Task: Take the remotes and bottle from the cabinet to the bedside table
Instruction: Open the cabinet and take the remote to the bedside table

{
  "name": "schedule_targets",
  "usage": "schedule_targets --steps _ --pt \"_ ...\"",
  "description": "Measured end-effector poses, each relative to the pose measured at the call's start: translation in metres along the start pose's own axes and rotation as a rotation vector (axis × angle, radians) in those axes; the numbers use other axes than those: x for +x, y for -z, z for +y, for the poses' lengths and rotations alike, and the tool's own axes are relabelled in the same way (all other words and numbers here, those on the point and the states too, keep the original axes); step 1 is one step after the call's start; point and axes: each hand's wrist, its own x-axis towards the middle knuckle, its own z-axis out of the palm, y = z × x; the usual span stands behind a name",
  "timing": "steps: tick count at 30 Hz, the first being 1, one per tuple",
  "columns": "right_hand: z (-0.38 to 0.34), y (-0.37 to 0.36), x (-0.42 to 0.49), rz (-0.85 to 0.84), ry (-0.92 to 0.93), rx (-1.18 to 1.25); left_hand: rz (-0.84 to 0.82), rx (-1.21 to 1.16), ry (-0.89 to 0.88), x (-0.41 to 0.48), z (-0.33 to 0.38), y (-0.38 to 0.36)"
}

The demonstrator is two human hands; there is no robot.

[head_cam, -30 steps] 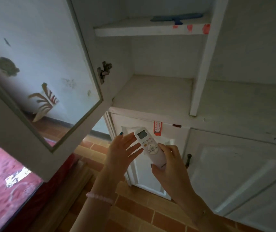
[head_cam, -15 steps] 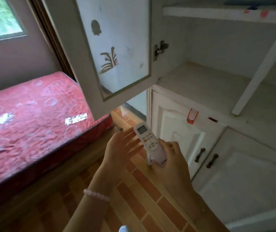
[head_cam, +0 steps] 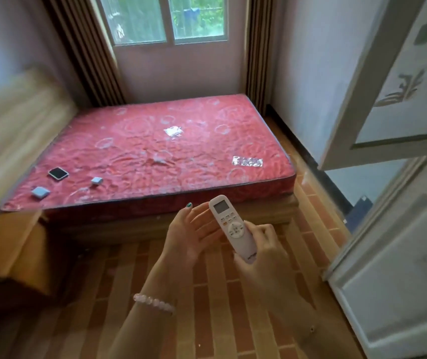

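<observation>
Fingers (head_cam: 262, 230) of my right hand (head_cam: 264, 255) are gripping the remote (head_cam: 229, 224) low, for carrying. My left hand (head_cam: 189, 237) is hovering relaxed alongside, likely steadying.

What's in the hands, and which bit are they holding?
The right hand grips the white remote by its bottom end; the left hand is open, holding nothing.

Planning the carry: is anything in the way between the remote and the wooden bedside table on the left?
Nothing visible. Past the open left hand, only bare tiled floor lies between the remote, gripped by the right hand, and the bedside table.
</observation>
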Motion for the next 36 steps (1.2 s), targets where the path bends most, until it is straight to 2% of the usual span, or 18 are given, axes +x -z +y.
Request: schedule_targets --steps 15,25,36 --pt "-0.233 -0.213 -0.007 -0.292 0.328 0.121 0.359 -0.126 -0.17 -0.08 0.107 0.312" --pt "-0.332 -0.325 0.006 -0.489 0.508 0.158 0.58 -0.236 -0.263 -0.098 0.146 0.436" --pt "-0.416 -0.464 0.1 -0.645 0.592 0.202 0.717 -0.306 -0.271 -0.024 0.22 0.56"
